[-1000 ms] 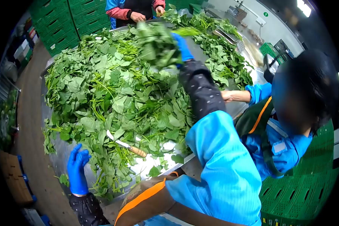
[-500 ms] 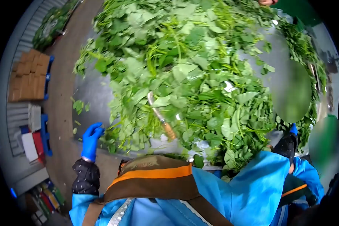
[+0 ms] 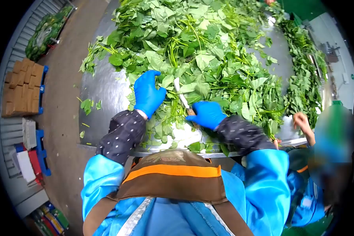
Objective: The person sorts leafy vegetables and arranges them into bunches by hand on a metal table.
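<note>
A knife (image 3: 181, 94) with a wooden handle lies on a thick layer of leafy green stems (image 3: 200, 65), its blade pointing away from me. My right hand (image 3: 208, 115), in a blue glove, is at the handle, with thumb and fingers closed around it. The handle's lower end shows below the thumb. To the left of the blade, my left hand (image 3: 148, 94), also blue-gloved, rests over the leaves with thumb and fingers apart. Nothing shows between them.
The greens cover much of a metal table (image 3: 102, 94). A co-worker's bare hand (image 3: 301, 122) is at the table's near right edge, beside more greens (image 3: 305, 74). Cardboard boxes (image 3: 23, 88) on a blue pallet stand on the floor at left.
My left hand has moved right and forward from the table's near left edge onto the greens. My right hand has come in from the far right and taken hold of the knife handle.
</note>
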`<act>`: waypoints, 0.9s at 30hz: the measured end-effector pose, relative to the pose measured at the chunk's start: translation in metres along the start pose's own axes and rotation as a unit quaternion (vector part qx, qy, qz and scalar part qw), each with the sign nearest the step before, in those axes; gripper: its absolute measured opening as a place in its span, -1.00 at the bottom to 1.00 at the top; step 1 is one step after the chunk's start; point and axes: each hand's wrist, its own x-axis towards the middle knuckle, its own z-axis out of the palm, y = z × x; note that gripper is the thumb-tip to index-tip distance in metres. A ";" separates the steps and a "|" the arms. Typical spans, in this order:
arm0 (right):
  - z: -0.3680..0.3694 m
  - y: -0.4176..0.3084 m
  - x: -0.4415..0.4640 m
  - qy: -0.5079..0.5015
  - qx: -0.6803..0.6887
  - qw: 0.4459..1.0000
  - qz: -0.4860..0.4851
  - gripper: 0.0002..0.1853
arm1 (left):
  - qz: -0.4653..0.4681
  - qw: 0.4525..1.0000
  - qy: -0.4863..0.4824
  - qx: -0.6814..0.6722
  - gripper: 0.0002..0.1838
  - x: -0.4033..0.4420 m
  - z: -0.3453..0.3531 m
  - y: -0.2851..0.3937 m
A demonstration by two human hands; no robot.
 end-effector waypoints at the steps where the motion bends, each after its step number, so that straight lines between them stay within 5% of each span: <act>1: 0.028 -0.003 0.002 0.017 0.025 0.999 0.017 -0.66 | 0.003 1.000 -0.002 0.002 -0.48 0.002 0.004 -0.009; 3: 0.037 -0.007 -0.010 0.079 0.052 0.994 0.058 -0.71 | -0.004 0.996 -0.015 0.088 -0.38 -0.011 0.008 -0.006; 5: 0.041 0.001 -0.029 0.130 0.350 0.907 0.196 -0.75 | -0.016 0.981 -0.134 0.137 -0.32 -0.039 0.018 -0.014; 7: 0.046 0.017 -0.031 0.290 0.542 0.789 0.007 -0.74 | 0.009 0.970 -0.160 0.180 -0.39 -0.077 0.040 -0.037; 11: 0.035 0.009 0.005 0.396 0.358 0.843 0.062 -0.58 | 0.098 0.981 -0.115 0.119 -0.62 -0.108 0.021 -0.076; 13: 0.074 -0.006 0.028 0.301 0.254 0.913 0.105 -0.50 | 0.106 0.975 -0.132 0.144 -0.65 -0.111 -0.008 -0.108; 15: 0.126 -0.060 0.044 0.246 0.362 0.898 0.047 -0.47 | 0.064 0.979 -0.119 0.156 -0.65 -0.110 -0.044 -0.138; 18: 0.148 -0.132 0.057 0.101 0.610 0.784 -0.061 -0.46 | -0.045 0.994 -0.095 0.035 -0.59 -0.111 -0.080 -0.214; 20: 0.103 -0.169 0.049 0.133 0.562 0.816 -0.030 -0.50 | -0.163 0.966 -0.080 -0.183 -0.54 -0.103 -0.108 -0.258; 23: 0.066 -0.122 0.053 0.163 0.521 0.830 0.118 -0.63 | -0.216 0.947 0.002 -0.239 -0.42 -0.092 -0.183 -0.234; 24: 0.051 -0.123 0.042 0.173 0.608 0.769 0.097 -0.69 | -0.207 0.963 0.041 -0.168 -0.41 -0.095 -0.192 -0.225; 27: 0.072 -0.088 0.024 0.188 0.439 0.865 0.152 -0.73 | -0.150 0.979 0.128 -0.055 -0.29 -0.116 -0.195 -0.182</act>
